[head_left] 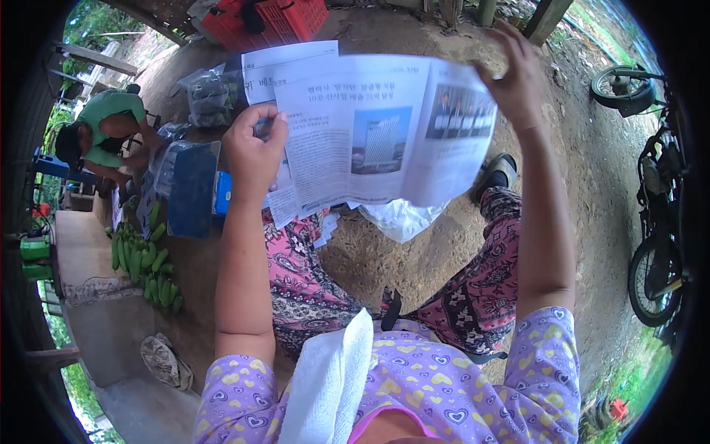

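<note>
Printed newspaper sheets [318, 140] are held up before me, with a picture of a tall building and a group photo on them. My left hand [255, 144] is closed on their left edge, thumb in front. A smaller piece of printed paper [296, 59] shows behind the top left of the sheets. By their upper right corner is my right hand [515, 81], fingers stretched and apart, the thumb close to the paper's edge. The right part of the paper bends and is slightly blurred. Below the sheets, a white plastic bag [407, 220] lies between my legs.
Green bananas [148, 259] lie in a heap at the left, near a dark blue board [192, 190]. A person in green [111, 126] bends over beyond them. A red crate [274, 26] stands at the far side, a motorbike [654, 237] at the right.
</note>
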